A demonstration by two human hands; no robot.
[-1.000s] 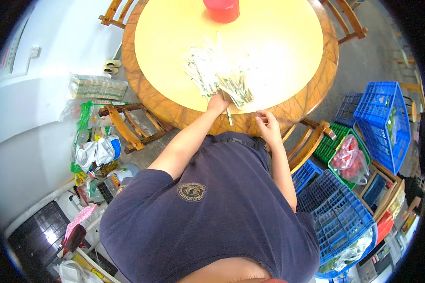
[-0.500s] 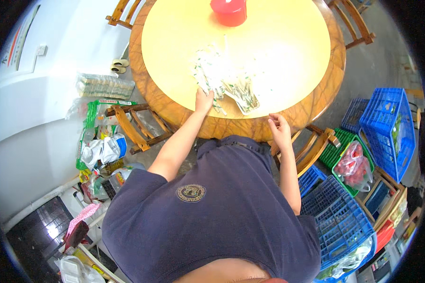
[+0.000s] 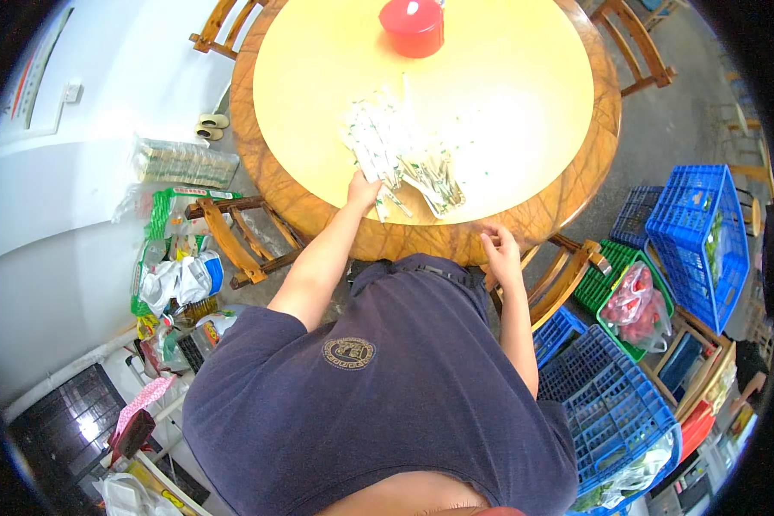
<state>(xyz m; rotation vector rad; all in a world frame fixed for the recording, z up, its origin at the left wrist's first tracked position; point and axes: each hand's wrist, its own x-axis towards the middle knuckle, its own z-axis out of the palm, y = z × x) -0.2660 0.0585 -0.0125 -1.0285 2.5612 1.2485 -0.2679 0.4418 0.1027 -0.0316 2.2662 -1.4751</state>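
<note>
Yellow round table (image 3: 525, 103) with a wooden rim carries a loose pile of white paper packets (image 3: 400, 159) near its near edge, spread flat so single ones can be picked off. Left hand (image 3: 363, 189) lies on the pile's near-left side, fingers down on the packets; grip not clear. Right hand (image 3: 500, 251) hangs off the table's near rim, fingers loosely curled, holding nothing visible. Red tub (image 3: 414, 26) stands at the far edge, well apart from the pile. Blue crates (image 3: 692, 232) sit on the floor to the right.
</note>
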